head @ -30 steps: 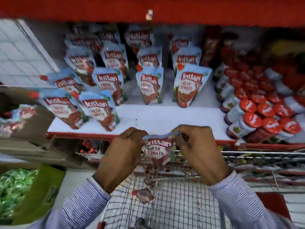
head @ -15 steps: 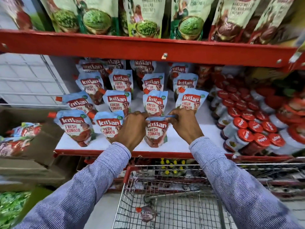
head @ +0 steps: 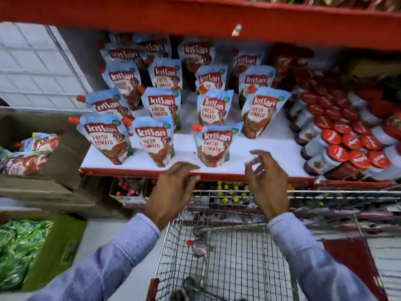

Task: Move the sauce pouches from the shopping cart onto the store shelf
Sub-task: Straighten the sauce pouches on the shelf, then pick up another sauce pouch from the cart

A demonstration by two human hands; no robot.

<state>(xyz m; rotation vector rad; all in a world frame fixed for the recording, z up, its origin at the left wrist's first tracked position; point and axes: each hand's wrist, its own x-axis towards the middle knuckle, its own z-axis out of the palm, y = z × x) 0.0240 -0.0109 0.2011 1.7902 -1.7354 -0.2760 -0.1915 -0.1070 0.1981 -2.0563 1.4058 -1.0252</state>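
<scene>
Now both hands, left hand (head: 173, 187) and right hand (head: 265, 179), empty and loose-fingered, upright blue red-capped pouch (head: 213, 144) at twelve o'clock between them.

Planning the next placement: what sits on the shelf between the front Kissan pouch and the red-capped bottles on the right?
Nothing, in the head view: bare white shelf board runs from the blue Kissan tomato pouch to the red-capped bottles. Only the right hand hovers there.

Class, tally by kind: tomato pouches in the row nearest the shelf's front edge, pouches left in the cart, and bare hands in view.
Front-row shelf pouches: 3
Cart pouch: 1
Hands, left hand and right hand: 2
Total: 6
</scene>
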